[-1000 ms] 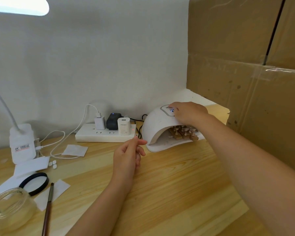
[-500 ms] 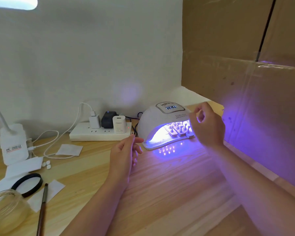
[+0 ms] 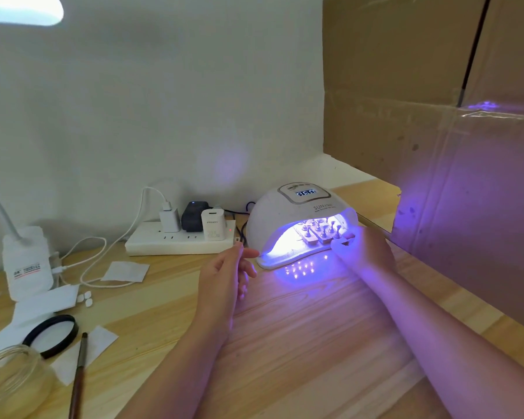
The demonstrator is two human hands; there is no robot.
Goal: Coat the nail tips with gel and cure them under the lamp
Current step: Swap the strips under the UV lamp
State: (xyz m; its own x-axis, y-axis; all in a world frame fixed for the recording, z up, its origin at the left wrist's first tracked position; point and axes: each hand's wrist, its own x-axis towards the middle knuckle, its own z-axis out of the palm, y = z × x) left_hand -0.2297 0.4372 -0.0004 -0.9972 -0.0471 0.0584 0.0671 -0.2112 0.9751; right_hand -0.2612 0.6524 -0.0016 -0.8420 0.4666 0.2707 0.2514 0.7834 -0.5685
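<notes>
Wooden desk [image 3: 300, 343] boards are glowing violet in front of the curing lamp [image 3: 297, 225], which is sitting against the white wall beside a cardboard panel [image 3: 436, 101]. Nearest the viewer, well to the left of the lamp, a glass jar [image 3: 9, 379], a brush [image 3: 77, 376] and a black ring [image 3: 51, 331] are lying among paper squares. Closer to the lamp, the left hand [image 3: 224, 276] is hovering just off its left front corner, fingers loosely extended and holding nothing. The right hand [image 3: 363, 252] is reaching at the right side of the lamp's mouth, its fingertips pinching the near end of the nail stand [image 3: 321, 237]. That stand is lying inside the lit opening, carrying the upright nail tips [image 3: 322, 229], its long axis running roughly across the mouth. The right hand is clearly the nearer one, so any nudge deeper is probably its job. Behind and left of the lamp, a power strip [image 3: 179, 243] is holding three chargers.
</notes>
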